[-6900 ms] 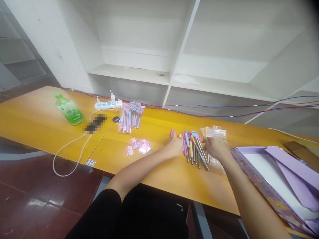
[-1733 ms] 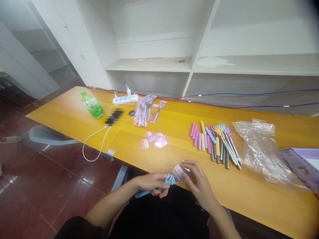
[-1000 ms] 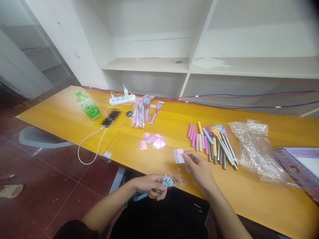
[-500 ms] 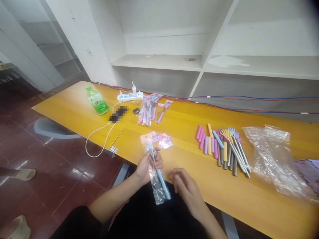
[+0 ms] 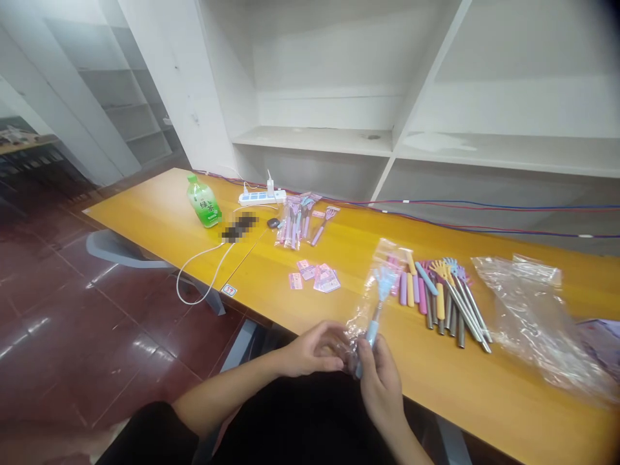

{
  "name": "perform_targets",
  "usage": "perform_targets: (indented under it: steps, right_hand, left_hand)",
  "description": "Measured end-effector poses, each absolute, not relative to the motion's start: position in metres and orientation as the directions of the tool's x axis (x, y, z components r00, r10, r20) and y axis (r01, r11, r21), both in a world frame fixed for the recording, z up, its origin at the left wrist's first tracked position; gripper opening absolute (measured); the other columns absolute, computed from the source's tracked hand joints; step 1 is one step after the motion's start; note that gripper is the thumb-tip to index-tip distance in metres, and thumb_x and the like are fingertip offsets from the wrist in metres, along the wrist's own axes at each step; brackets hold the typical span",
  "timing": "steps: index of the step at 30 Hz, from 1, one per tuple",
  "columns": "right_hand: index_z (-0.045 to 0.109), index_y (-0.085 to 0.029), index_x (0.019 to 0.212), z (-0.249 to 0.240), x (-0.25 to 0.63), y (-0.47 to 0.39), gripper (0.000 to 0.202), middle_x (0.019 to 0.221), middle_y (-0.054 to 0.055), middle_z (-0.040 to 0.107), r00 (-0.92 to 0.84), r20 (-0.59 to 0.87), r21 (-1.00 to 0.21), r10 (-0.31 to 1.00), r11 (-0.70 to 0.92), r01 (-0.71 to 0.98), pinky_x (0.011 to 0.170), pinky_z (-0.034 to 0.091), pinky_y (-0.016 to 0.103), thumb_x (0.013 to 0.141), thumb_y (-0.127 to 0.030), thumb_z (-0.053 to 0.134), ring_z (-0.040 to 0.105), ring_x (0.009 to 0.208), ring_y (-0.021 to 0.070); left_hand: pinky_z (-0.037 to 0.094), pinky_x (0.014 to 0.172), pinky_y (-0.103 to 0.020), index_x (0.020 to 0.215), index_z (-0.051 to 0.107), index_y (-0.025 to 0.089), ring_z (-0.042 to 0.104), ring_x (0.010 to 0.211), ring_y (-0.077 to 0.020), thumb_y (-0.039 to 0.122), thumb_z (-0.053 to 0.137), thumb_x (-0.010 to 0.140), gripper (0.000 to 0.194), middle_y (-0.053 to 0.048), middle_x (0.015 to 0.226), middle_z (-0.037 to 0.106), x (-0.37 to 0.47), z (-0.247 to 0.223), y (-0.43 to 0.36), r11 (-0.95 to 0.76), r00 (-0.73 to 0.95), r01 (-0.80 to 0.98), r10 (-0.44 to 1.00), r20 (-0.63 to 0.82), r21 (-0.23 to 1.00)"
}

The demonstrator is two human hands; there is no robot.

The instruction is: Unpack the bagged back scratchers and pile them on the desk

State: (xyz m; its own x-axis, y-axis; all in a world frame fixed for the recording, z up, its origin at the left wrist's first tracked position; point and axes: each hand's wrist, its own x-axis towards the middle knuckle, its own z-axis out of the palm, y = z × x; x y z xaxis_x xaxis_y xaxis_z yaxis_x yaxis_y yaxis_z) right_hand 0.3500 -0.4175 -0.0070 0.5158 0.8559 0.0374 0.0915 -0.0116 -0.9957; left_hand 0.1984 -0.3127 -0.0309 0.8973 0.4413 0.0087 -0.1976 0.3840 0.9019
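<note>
A light blue back scratcher [image 5: 372, 332] with a metal neck and claw head lies inside a clear plastic bag [image 5: 361, 303], claw end pointing up and away from me. My right hand [image 5: 381, 374] is closed around its handle, thumb on top. Close to the left of the handle end is my left hand [image 5: 322, 349], its fingers loosely curved and thumb apart from them. Those fingertips are at the bag's lower edge; whether they touch it I cannot tell. Pink printed cards [image 5: 327, 278] lie on the table beyond my left hand.
Loose scratcher rods with claws [image 5: 453, 278] and coloured handles [image 5: 410, 287] lie to the right, beside a large crumpled plastic bag [image 5: 523, 310]. Bagged scratchers [image 5: 295, 219], a power strip [image 5: 261, 197] and a green bottle [image 5: 204, 203] stand or lie farther back and left.
The bagged back scratcher has gone from my left hand to my right and moved up and right, claw now over the table. My left hand has released the handle and shifted right.
</note>
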Motion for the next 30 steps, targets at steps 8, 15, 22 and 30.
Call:
perform_targets:
  steps: [8, 15, 22, 30]
  right_hand:
    - [0.062, -0.021, 0.093, -0.025, 0.36, -0.415, 0.053, 0.074, 0.001, 0.06, 0.622, 0.176, -0.965, 0.763, 0.009, 0.262, 0.058, 0.049, 0.029, 0.099, -0.074, 0.056, 0.057, 0.062, 0.0169]
    - [0.058, -0.023, 0.1, -0.019, 0.361, -0.411, 0.051, 0.071, -0.003, 0.055, 0.615, 0.023, -0.996, 0.788, 0.068, -0.05, 0.046, 0.046, 0.025, 0.095, -0.074, 0.065, 0.052, 0.053, 0.013]
    - [0.066, -0.021, 0.096, -0.007, 0.381, -0.417, 0.05, 0.065, 0.001, 0.063, 0.563, -0.025, -0.997, 0.826, 0.022, -0.077, 0.049, 0.051, 0.031, 0.095, -0.07, 0.067, 0.06, 0.052, 0.0177]
    - [0.075, -0.021, 0.094, 0.003, 0.381, -0.424, 0.038, 0.069, 0.006, 0.073, 0.552, 0.13, -0.985, 0.824, 0.045, 0.165, 0.066, 0.062, 0.039, 0.1, -0.058, 0.067, 0.072, 0.062, 0.0247]
  left_hand:
    - [0.062, 0.062, -0.031, 0.122, 0.057, 0.018, 0.076, 0.075, -0.0183, 0.056, 0.086, 0.087, 0.059, -0.008, 0.108, 0.065, 0.209, -0.048, -0.325, 0.503, 0.959, -0.11, 0.28, -0.041, 0.857]
    - [0.064, 0.055, -0.031, 0.107, 0.06, 0.015, 0.077, 0.065, -0.0217, 0.059, 0.074, 0.095, 0.048, -0.007, 0.09, 0.069, 0.208, -0.051, -0.32, 0.491, 0.918, -0.06, 0.369, -0.145, 0.869]
    - [0.061, 0.046, -0.029, 0.098, 0.055, 0.017, 0.074, 0.057, -0.0202, 0.064, 0.073, 0.094, 0.05, -0.004, 0.08, 0.069, 0.207, -0.031, -0.32, 0.437, 0.826, -0.048, 0.523, -0.21, 0.898]
    - [0.062, 0.046, -0.027, 0.086, 0.058, 0.017, 0.073, 0.056, -0.0189, 0.022, 0.066, 0.086, 0.01, 0.001, 0.066, 0.063, 0.21, -0.02, -0.32, 0.32, 0.723, 0.018, 0.651, -0.233, 0.947]
